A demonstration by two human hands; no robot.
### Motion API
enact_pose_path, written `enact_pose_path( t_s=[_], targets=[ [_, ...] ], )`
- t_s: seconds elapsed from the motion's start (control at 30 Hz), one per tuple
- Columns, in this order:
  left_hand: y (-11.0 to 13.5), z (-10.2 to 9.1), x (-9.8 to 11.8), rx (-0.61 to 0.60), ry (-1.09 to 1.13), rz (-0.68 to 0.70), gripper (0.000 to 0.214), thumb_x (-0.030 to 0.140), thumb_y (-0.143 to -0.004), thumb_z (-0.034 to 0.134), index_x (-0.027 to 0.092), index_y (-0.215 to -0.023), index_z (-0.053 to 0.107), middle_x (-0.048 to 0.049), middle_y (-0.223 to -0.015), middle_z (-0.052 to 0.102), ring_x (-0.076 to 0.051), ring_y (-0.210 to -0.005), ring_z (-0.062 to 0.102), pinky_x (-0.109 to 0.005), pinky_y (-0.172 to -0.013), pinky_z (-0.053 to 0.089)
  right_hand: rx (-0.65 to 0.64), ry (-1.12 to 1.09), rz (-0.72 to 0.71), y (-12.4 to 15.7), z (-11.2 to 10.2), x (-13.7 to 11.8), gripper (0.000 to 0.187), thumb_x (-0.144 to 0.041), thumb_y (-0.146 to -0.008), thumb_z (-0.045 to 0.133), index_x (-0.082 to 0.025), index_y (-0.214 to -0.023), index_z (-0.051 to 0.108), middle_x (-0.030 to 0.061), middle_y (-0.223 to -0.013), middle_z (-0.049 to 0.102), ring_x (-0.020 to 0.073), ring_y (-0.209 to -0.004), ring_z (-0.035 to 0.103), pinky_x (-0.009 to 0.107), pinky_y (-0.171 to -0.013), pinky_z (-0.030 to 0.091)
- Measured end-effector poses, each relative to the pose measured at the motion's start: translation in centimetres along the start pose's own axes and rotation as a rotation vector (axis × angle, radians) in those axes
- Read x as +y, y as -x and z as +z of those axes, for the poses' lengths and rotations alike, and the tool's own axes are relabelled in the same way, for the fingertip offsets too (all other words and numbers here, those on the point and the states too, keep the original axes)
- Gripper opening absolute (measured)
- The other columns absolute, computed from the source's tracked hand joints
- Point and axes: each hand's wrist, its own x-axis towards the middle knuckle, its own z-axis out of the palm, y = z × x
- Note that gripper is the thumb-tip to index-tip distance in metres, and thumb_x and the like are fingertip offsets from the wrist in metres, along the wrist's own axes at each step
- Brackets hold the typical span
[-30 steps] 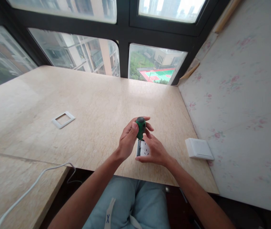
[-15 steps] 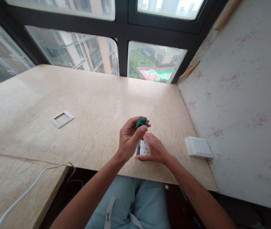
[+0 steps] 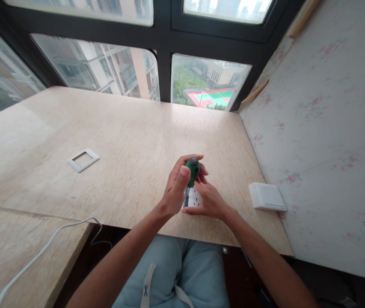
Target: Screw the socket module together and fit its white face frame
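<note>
My left hand (image 3: 176,184) is closed around the green and black handle of a screwdriver (image 3: 192,171). The handle stands nearly upright, and its metal shaft points down at the left edge of a white wall socket (image 3: 196,198) with dark slots. With thumb at the near side and fingers at the far side, my right hand (image 3: 211,200) grips that socket on the stone-patterned counter. My right hand covers the socket's right part. Where the tip meets the socket, a small screw seems to sit, but it is too small to tell.
A white frame (image 3: 83,160) lies on the counter (image 3: 131,132) at the left. At the right, a white switch box (image 3: 267,197) stands by the flowered wall (image 3: 326,141). A white cable (image 3: 52,239) runs over the counter's lower left edge. Windows line the back.
My left hand's fingers have spread and shifted round the screwdriver handle, with the thumb now at its left side. My right hand and the socket stay in place.
</note>
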Motion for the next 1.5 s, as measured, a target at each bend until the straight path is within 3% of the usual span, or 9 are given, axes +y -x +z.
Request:
enact_pose_path(
  t_s=[0.17, 0.4, 0.53, 0.77, 0.9, 1.07, 1.17, 1.3, 1.5],
  targets=[
    [-0.2, 0.5, 0.0, 0.106, -0.048, 0.012, 0.034, 0.033, -0.081, 0.079, 0.022, -0.1, 0.052, 0.0017, -0.088, 0.06, -0.01, -0.071, 0.059, -0.022, -0.065, 0.049, -0.012, -0.041, 0.019, 0.0, 0.1, 0.1, 0.074, -0.063, -0.07, 0.076, -0.016, -0.125, 0.055, 0.0157, -0.117, 0.064, 0.035, -0.109, 0.059, 0.051, -0.092, 0.05],
    [0.0, -0.3, 0.0, -0.008, -0.025, -0.052, 0.035, 0.047, -0.096, 0.056, 0.016, -0.111, 0.064, -0.0067, -0.09, 0.067, -0.017, -0.082, 0.065, -0.031, -0.076, 0.052, 0.017, -0.012, -0.04, 0.0, 0.1, 0.3, 0.076, -0.063, -0.071, 0.075, -0.017, -0.127, 0.052, 0.0183, -0.128, 0.059, 0.0356, -0.116, 0.056, 0.053, -0.095, 0.048],
    [0.1, -0.2, 0.2, -0.026, 0.045, -0.089, 0.042, 0.052, -0.097, 0.05, 0.015, -0.114, 0.062, -0.0056, -0.087, 0.064, -0.014, -0.07, 0.059, -0.028, -0.066, 0.048, -0.004, -0.017, -0.015, 0.0, 0.0, 0.2, 0.066, -0.062, -0.071, 0.075, -0.018, -0.117, 0.056, 0.0161, -0.118, 0.063, 0.0335, -0.105, 0.059, 0.049, -0.088, 0.051],
    [-0.2, 0.2, 0.0, 0.081, -0.055, -0.041, 0.045, 0.031, -0.072, 0.086, 0.023, -0.096, 0.049, 0.0033, -0.09, 0.055, -0.007, -0.066, 0.055, -0.02, -0.058, 0.045, -0.005, -0.067, 0.021, 0.0, -0.1, 0.0, 0.066, -0.059, -0.072, 0.076, -0.02, -0.12, 0.054, 0.0127, -0.112, 0.065, 0.0326, -0.104, 0.059, 0.048, -0.089, 0.049],
    [-0.2, -0.4, 0.2, 0.026, -0.065, -0.063, 0.031, 0.043, -0.086, 0.071, 0.018, -0.1, 0.06, -0.0016, -0.086, 0.062, -0.013, -0.075, 0.061, -0.027, -0.071, 0.051, -0.014, -0.026, 0.003, 0.0, -0.1, 0.1, 0.069, -0.061, -0.072, 0.074, -0.018, -0.122, 0.053, 0.0156, -0.119, 0.063, 0.0343, -0.108, 0.058, 0.05, -0.091, 0.048],
    [-0.6, -0.9, 0.1, -0.066, 0.044, -0.117, 0.053, 0.061, -0.096, 0.044, 0.015, -0.112, 0.065, -0.0034, -0.077, 0.061, -0.013, -0.063, 0.054, -0.028, -0.061, 0.044, -0.021, -0.01, 0.015, 0.0, -0.1, 0.1, 0.064, -0.064, -0.072, 0.073, -0.018, -0.113, 0.056, 0.0149, -0.108, 0.064, 0.0338, -0.101, 0.059, 0.049, -0.084, 0.051],
    [-1.0, -0.7, -0.2, -0.075, 0.06, -0.119, 0.052, 0.062, -0.09, 0.055, 0.018, -0.118, 0.058, -0.0009, -0.081, 0.059, -0.009, -0.058, 0.049, -0.025, -0.057, 0.041, -0.014, -0.019, 0.027, 0.0, -0.1, 0.1, 0.066, -0.064, -0.071, 0.073, -0.019, -0.116, 0.056, 0.0139, -0.107, 0.065, 0.0337, -0.101, 0.059, 0.049, -0.085, 0.05],
    [-1.1, -0.5, -0.5, 0.021, 0.019, -0.125, 0.043, 0.038, -0.076, 0.082, 0.023, -0.101, 0.05, 0.003, -0.086, 0.056, -0.006, -0.059, 0.05, -0.021, -0.055, 0.041, -0.035, -0.034, 0.018, 0.0, -0.2, 0.0, 0.071, -0.065, -0.074, 0.071, -0.018, -0.125, 0.053, 0.0148, -0.114, 0.064, 0.035, -0.108, 0.059, 0.05, -0.09, 0.049],
    [-1.0, -1.0, -0.5, -0.002, 0.011, -0.099, 0.034, 0.05, -0.09, 0.063, 0.017, -0.096, 0.061, -0.0041, -0.086, 0.061, -0.014, -0.073, 0.059, -0.028, -0.068, 0.049, -0.022, -0.001, -0.005, -0.1, -0.1, 0.2, 0.072, -0.063, -0.073, 0.073, -0.017, -0.125, 0.052, 0.0166, -0.119, 0.062, 0.0347, -0.107, 0.058, 0.051, -0.088, 0.05]
  ],
)
